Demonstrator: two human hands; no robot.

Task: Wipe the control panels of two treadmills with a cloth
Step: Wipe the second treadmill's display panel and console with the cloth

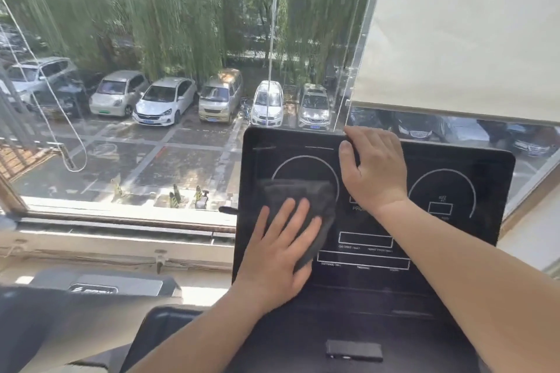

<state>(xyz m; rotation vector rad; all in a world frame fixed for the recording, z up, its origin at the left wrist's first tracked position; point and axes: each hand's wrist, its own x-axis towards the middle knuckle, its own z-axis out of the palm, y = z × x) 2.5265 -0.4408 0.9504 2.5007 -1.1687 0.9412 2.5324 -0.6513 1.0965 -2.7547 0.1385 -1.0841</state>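
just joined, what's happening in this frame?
A person is wiping a treadmill's black control panel by a window. The left hand lies flat on a dark cloth, pressing it against the left dial area of the panel. The right hand grips the panel's top edge, apparently to brace it. Part of a second machine shows at lower left, untouched.

Panel print: we can't read the small lettering on the control panel [448, 251], too blurred.
Left dial: our cloth [300, 200] covers its lower half.
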